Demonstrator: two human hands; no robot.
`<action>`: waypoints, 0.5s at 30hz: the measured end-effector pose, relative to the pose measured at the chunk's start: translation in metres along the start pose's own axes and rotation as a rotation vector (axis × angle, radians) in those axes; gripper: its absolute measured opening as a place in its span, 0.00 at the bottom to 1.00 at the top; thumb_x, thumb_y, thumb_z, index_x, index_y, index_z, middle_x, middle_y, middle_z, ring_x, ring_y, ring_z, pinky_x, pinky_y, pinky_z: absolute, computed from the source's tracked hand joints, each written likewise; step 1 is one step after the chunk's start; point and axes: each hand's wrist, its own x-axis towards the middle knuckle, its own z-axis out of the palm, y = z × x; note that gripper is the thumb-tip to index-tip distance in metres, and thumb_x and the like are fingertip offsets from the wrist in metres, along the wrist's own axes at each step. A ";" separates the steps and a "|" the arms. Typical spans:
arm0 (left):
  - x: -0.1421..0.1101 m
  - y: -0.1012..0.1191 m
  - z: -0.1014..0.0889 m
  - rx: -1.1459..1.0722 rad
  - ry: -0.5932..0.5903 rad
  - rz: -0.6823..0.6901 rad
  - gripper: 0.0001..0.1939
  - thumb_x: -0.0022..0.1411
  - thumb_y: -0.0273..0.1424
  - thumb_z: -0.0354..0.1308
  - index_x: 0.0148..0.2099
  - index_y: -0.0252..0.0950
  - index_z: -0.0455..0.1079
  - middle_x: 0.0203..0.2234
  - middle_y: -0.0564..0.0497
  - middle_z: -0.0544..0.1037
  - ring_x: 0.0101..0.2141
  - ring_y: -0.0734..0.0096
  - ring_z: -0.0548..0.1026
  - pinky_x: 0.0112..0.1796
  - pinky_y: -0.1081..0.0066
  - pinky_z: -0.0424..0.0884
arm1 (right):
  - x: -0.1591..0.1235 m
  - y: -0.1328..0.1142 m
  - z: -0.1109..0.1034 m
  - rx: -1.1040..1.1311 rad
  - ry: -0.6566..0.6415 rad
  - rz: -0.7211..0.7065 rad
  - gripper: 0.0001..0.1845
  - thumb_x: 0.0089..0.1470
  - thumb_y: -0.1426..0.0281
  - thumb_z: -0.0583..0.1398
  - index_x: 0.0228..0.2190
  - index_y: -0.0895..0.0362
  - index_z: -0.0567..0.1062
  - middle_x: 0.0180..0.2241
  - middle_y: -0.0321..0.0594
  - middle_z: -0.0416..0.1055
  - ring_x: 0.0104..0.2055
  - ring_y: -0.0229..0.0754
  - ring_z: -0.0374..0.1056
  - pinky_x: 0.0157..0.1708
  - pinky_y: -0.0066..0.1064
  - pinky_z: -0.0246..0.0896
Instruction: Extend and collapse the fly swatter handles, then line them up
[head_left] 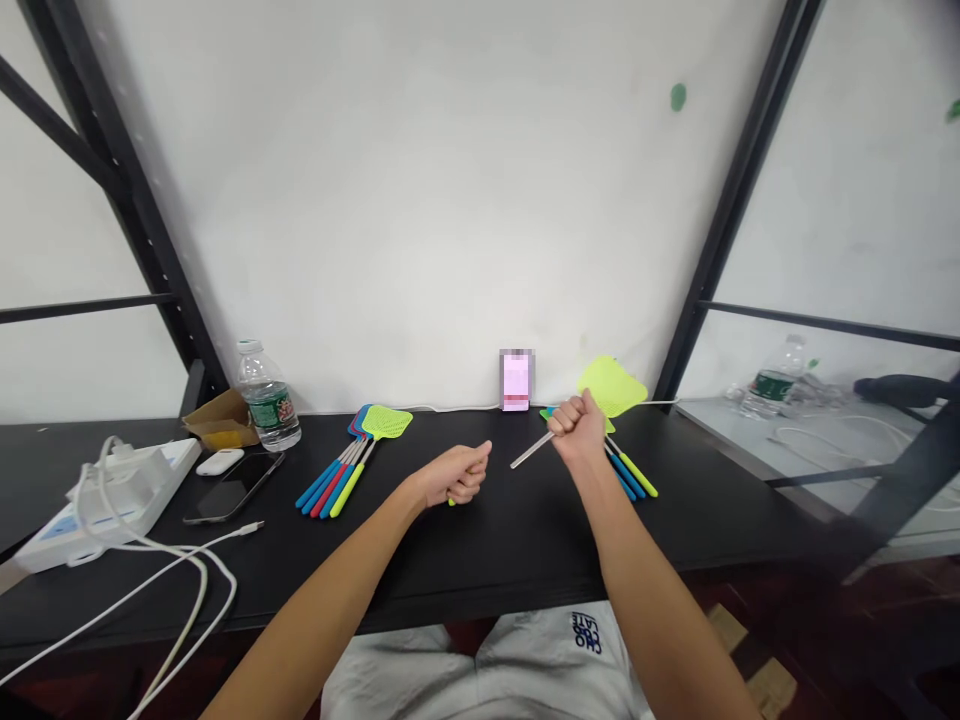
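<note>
My right hand (576, 428) is closed round a yellow-green fly swatter, with the flat swatter head (611, 384) sticking out above the fist. Its bare metal rod (531, 450) points down and left from the fist. My left hand (456, 476) is also closed; a small yellow-green end (451, 501), like that of a swatter handle, shows beneath it. A gap separates the rod's tip from my left hand. Behind my right wrist lie more fly swatters (637, 475), with blue and yellow-green handles. Left of my left hand, several fly swatters (349, 478) in blue, red and yellow-green lie fanned together.
A phone with a lit screen (516, 382) leans on the wall. On the left are a water bottle (268, 398), cardboard box (221, 420), white earphone case (220, 462), dark phone (234, 488), power strip (161, 510) and loose white cables (202, 560). Black metal posts (739, 200) flank the black table (495, 560).
</note>
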 end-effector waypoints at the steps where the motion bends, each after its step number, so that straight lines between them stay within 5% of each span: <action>1: 0.002 -0.001 -0.001 0.057 0.086 0.059 0.28 0.57 0.56 0.50 0.24 0.38 0.50 0.13 0.63 0.47 0.13 0.85 0.42 0.15 0.77 0.40 | 0.000 0.005 0.000 -0.024 -0.005 0.035 0.28 0.61 0.56 0.51 0.20 0.55 0.42 0.14 0.25 0.34 0.15 0.32 0.29 0.12 0.26 0.32; 6: 0.012 -0.007 0.009 0.453 0.357 0.273 0.25 0.52 0.52 0.59 0.25 0.34 0.63 0.15 0.59 0.62 0.17 0.82 0.58 0.20 0.77 0.52 | -0.010 0.050 0.011 -0.174 -0.086 0.177 0.28 0.59 0.52 0.51 0.18 0.54 0.47 0.14 0.25 0.37 0.15 0.31 0.32 0.13 0.25 0.35; 10: 0.015 -0.009 0.020 0.575 0.296 0.321 0.21 0.55 0.47 0.56 0.25 0.33 0.67 0.18 0.53 0.72 0.21 0.77 0.66 0.25 0.76 0.60 | -0.014 0.079 0.011 -0.222 -0.069 0.230 0.27 0.57 0.50 0.51 0.18 0.55 0.54 0.14 0.27 0.46 0.14 0.32 0.44 0.15 0.25 0.47; 15: 0.014 -0.010 0.021 0.544 0.313 0.293 0.17 0.60 0.43 0.50 0.31 0.34 0.67 0.10 0.58 0.66 0.13 0.78 0.62 0.21 0.76 0.59 | -0.005 0.085 -0.002 -0.440 0.057 0.162 0.23 0.54 0.52 0.54 0.20 0.57 0.65 0.18 0.37 0.63 0.19 0.36 0.60 0.18 0.27 0.55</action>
